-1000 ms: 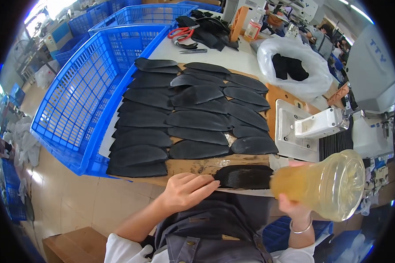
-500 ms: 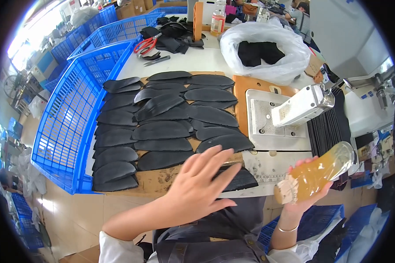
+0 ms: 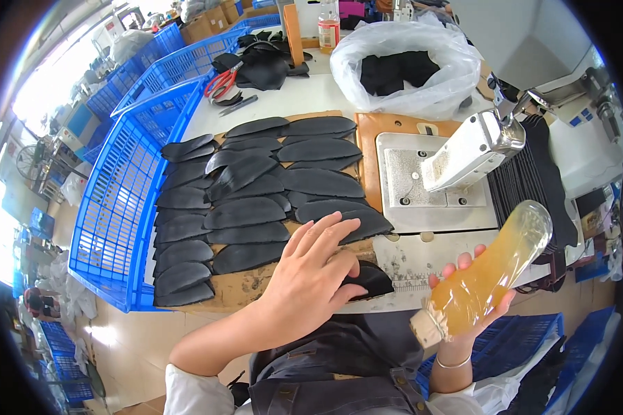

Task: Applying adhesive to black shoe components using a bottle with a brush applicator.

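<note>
Curved black leather-like pieces (image 3: 239, 213) lie in overlapping rows on a brown cardboard sheet (image 3: 242, 286). My left hand (image 3: 310, 280) is over the sheet's near right corner, its fingers spread. The thumb and bent index finger touch the left end of a single black piece (image 3: 372, 280) at the table's front edge; the hand hides part of it. In my right hand (image 3: 488, 318) is a clear bottle (image 3: 488, 273) of amber, thick-looking liquid, fingers wrapped round it. The bottle tilts, with its pale, wrapped-looking mouth pointing down to the left.
Right of the pieces stands a white machine arm (image 3: 474, 152) over a metal plate (image 3: 436, 216). A plastic bag (image 3: 346, 72) of black material sits behind. Red-handled scissors (image 3: 223, 81) and black scraps (image 3: 263, 69) lie at the back left, beside a blue crate (image 3: 121, 214).
My left index finger has bent in toward the thumb at the near black piece. The bottle in my right hand has moved slightly left and tipped more upright. The whole view has shifted a little.
</note>
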The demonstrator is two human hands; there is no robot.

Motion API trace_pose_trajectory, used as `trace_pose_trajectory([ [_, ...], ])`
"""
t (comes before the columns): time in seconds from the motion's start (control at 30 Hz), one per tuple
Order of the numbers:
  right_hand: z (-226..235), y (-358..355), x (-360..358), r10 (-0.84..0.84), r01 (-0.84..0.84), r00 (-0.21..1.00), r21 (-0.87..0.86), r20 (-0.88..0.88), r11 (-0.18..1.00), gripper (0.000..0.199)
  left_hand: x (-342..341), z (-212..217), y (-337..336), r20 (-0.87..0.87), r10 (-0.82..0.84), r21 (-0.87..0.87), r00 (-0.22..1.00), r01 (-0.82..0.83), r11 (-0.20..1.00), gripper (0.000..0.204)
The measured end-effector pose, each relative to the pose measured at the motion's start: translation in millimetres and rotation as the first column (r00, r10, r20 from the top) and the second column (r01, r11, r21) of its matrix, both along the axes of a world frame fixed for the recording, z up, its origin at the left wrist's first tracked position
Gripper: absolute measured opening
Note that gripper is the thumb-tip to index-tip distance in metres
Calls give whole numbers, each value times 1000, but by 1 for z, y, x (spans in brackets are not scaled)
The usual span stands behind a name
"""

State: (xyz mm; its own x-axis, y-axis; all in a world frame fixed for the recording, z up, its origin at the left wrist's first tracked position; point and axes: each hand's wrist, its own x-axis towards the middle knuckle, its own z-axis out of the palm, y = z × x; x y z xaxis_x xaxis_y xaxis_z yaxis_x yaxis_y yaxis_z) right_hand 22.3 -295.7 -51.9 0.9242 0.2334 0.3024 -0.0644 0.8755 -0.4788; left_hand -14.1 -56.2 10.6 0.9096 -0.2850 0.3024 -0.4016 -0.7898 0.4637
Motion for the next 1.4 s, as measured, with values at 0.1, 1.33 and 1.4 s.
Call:
trace_pose_trajectory([
  [0.1, 1, 7, -1, 173, -173, 985, 28, 1, 985, 75, -3, -1, 2, -2, 6, -85, 1000, -6, 996, 23],
  [1.33, 41, 67, -14, -127, 238, 961, -501, 246, 832, 84, -77, -61, 80, 367, 81, -153, 927, -25, 988, 27],
  [1.4, 45, 89, -11, -73, 246, 939, -509, 335, 825, 87, -83, -76, 78, 448, 78, -125, 891, -24, 992, 30],
])
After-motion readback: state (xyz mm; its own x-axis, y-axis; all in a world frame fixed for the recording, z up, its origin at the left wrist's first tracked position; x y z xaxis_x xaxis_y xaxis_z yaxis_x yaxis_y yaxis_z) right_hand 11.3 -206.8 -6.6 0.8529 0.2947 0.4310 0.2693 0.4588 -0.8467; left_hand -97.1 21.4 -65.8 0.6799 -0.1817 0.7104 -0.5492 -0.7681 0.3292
